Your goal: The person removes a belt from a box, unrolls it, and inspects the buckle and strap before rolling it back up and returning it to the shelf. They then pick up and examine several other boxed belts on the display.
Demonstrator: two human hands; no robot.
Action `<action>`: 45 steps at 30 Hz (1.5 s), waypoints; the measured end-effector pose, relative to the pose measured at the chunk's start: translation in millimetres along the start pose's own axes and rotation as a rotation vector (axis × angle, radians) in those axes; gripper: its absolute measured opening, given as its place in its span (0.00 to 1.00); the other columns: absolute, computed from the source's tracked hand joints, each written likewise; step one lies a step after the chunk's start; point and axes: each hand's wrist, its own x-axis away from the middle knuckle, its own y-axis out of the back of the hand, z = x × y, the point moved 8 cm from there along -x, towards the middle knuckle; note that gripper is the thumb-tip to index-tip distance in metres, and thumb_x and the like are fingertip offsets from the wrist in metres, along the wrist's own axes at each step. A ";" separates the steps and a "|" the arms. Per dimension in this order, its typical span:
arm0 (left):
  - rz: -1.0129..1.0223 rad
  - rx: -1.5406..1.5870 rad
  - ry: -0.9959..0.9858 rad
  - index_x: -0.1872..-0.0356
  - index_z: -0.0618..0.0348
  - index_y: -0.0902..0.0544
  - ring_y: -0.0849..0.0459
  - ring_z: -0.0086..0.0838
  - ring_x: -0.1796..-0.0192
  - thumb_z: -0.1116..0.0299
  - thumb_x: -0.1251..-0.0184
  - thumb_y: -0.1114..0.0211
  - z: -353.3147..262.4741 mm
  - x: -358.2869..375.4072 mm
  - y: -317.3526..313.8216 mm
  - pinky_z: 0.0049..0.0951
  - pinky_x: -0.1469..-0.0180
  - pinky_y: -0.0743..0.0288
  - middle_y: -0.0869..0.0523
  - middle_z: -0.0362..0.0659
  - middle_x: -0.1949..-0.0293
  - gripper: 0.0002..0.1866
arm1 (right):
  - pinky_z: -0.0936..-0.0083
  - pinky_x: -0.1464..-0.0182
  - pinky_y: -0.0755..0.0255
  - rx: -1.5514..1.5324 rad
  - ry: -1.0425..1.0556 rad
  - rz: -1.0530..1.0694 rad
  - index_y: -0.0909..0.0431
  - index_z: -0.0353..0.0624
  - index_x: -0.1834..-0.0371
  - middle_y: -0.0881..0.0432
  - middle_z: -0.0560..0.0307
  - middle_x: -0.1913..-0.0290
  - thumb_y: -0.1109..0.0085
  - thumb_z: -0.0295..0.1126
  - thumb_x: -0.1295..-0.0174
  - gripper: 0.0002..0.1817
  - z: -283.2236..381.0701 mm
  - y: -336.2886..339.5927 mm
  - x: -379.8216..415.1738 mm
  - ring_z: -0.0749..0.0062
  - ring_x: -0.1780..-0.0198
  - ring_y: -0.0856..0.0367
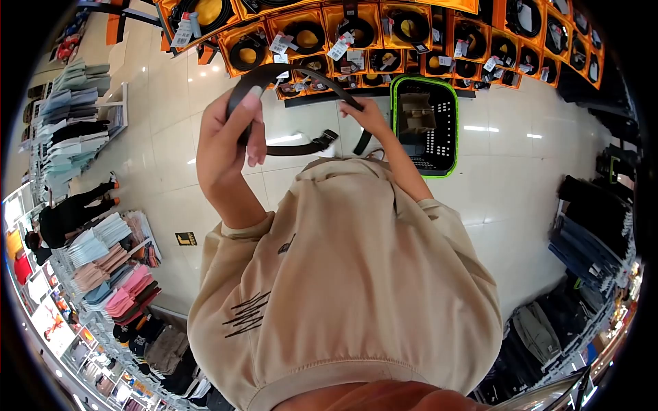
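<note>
A dark leather belt (281, 69) arches between my two hands in front of my body. My left hand (233, 130) is closed around it, thumb pressed on the strap. The belt's buckle end (322, 142) hangs loose below and between the hands. Further right, my right hand (368, 118) pinches the strap, and a short length of it drops below the fingers. Several orange boxes (301, 17) with coiled belts and white price tags fill the display just beyond my hands.
A black shopping basket with a green rim (455, 130) stands on the tiled floor by my right arm, a brown box (417, 112) inside. Racks of folded shirts (75, 109) line the left; jeans (589, 250) hang at right. A person in black (68, 219) is far left.
</note>
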 end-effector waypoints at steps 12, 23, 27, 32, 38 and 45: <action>0.443 0.054 -0.230 0.36 0.75 0.35 0.35 0.20 0.81 0.62 0.25 0.49 14.3 -7.9 -51.1 0.22 0.77 0.42 0.31 0.38 0.84 0.27 | 0.79 0.78 0.54 -0.414 -0.289 -0.010 0.33 0.46 0.84 0.46 0.70 0.87 0.54 0.61 0.30 0.32 0.2 79.4 41.3 0.82 0.84 0.49; 0.054 -0.169 -0.226 0.48 0.62 0.20 0.34 0.12 0.70 0.69 0.33 0.35 54.5 -59.8 -50.8 0.16 0.68 0.40 0.25 0.31 0.72 0.15 | 0.83 0.83 0.61 0.006 -0.162 0.443 0.23 0.36 0.74 0.50 0.74 0.86 0.67 0.66 0.29 0.41 176.7 38.5 35.7 0.87 0.86 0.56; -0.076 -0.074 -0.310 0.49 0.61 0.23 0.28 0.13 0.71 0.71 0.36 0.32 51.1 -61.3 -58.2 0.15 0.66 0.34 0.17 0.36 0.68 0.16 | 0.83 0.85 0.52 0.076 -0.199 0.679 0.17 0.30 0.64 0.47 0.71 0.89 0.62 0.66 0.31 0.42 213.9 1.2 47.4 0.86 0.88 0.48; 0.028 0.008 -0.251 0.42 0.64 0.26 0.23 0.18 0.71 0.70 0.31 0.39 53.9 -63.8 -61.9 0.17 0.69 0.31 0.13 0.51 0.58 0.18 | 0.79 0.80 0.27 -0.324 -0.252 0.794 0.19 0.26 0.59 0.34 0.60 0.89 0.65 0.61 0.28 0.41 211.1 -32.1 62.3 0.71 0.87 0.27; -0.251 0.058 -0.243 0.46 0.71 0.21 0.17 0.22 0.69 0.71 0.31 0.37 58.6 -61.8 -17.6 0.14 0.75 0.35 0.13 0.53 0.63 0.17 | 0.73 0.71 0.19 -0.256 -0.136 0.688 0.43 0.37 0.28 0.19 0.52 0.67 0.41 0.37 0.34 0.34 196.3 -17.8 92.9 0.67 0.69 0.15; -0.513 -0.055 -0.259 0.50 0.68 0.17 0.16 0.19 0.67 0.70 0.30 0.37 60.7 -43.7 7.5 0.12 0.75 0.36 0.12 0.48 0.64 0.13 | 0.58 0.48 0.24 -0.637 0.358 0.725 0.26 0.22 0.44 0.22 0.27 0.48 0.51 0.52 0.31 0.35 199.3 33.8 141.9 0.48 0.52 0.18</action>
